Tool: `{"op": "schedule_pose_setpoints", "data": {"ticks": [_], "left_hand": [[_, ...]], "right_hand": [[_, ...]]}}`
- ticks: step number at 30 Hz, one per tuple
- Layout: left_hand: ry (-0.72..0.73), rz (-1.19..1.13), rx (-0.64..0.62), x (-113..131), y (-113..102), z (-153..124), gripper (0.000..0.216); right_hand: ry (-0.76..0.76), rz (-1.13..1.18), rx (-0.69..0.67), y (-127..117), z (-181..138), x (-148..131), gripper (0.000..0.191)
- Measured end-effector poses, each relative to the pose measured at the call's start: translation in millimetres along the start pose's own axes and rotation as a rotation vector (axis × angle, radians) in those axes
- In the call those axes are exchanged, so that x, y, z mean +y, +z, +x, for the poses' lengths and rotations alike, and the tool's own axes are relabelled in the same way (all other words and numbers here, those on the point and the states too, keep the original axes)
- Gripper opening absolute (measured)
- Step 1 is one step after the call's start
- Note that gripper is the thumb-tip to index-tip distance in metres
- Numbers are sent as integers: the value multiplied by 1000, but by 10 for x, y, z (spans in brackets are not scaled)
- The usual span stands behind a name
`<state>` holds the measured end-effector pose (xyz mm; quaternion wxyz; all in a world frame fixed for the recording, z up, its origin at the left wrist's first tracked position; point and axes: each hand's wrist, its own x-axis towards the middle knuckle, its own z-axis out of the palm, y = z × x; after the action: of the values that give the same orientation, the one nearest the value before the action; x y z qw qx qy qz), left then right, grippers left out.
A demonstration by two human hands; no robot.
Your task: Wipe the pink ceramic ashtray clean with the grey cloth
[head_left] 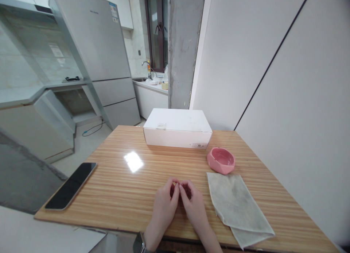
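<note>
In the head view, the left hand (165,202) and right hand (193,205) meet at the fingertips; whether anything is pinched there, I cannot tell. The grey cloth (236,203) lies right of them, its long axis slanting from the pink bowl (221,161) toward the table's (109,187) near right.

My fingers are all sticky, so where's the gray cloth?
In the head view, the gray cloth lies on the right side of the wooden table, beside the right hand and just in front of the pink dish.
</note>
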<state>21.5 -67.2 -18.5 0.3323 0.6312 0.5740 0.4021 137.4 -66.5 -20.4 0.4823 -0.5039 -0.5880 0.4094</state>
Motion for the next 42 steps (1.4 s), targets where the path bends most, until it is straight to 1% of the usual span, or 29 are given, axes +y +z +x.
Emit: {"op": "schedule_pose_setpoints", "data": {"ticks": [15, 42], "left_hand": [[-10, 1, -3, 23, -11, -12, 24], [-2, 14, -1, 13, -6, -16, 24]], "right_hand": [[-4, 7, 4, 17, 6, 79, 20], [-4, -19, -4, 11, 7, 45, 20]]}}
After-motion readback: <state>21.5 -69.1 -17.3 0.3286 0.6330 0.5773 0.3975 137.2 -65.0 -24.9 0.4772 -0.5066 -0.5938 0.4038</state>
